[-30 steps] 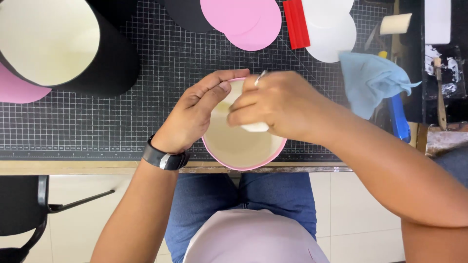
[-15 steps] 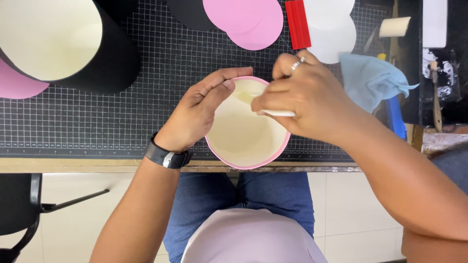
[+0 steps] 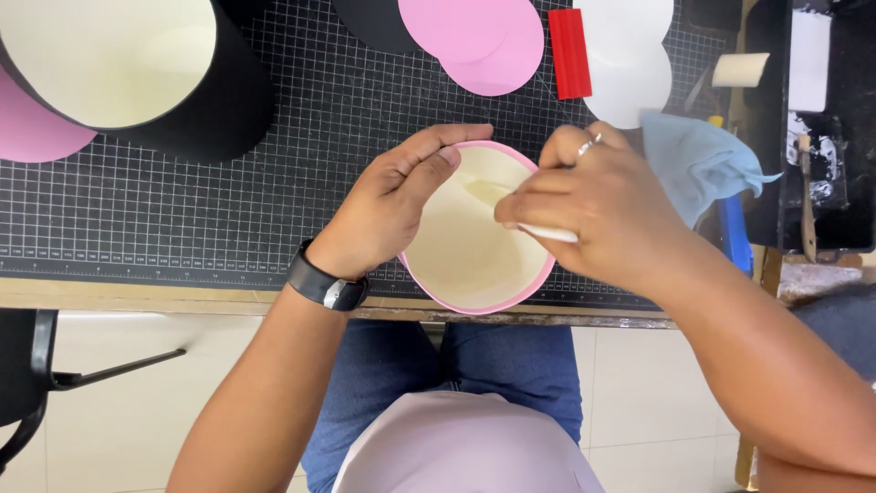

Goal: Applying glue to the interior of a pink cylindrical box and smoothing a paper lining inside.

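The left hand (image 3: 388, 205) gripped the pink box (image 3: 474, 242) by its rim while the right hand (image 3: 593, 215) pinched a white tool (image 3: 547, 233) inside.

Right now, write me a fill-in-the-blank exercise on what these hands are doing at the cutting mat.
1. The left hand steadies a round box whose outer rim is ____.
2. The right hand presses a flat ____ tool inside it.
3. The red strip lies on the gridded ____.
4. The left wrist wears a black ____.

Missing words: pink; white; cutting mat; watch
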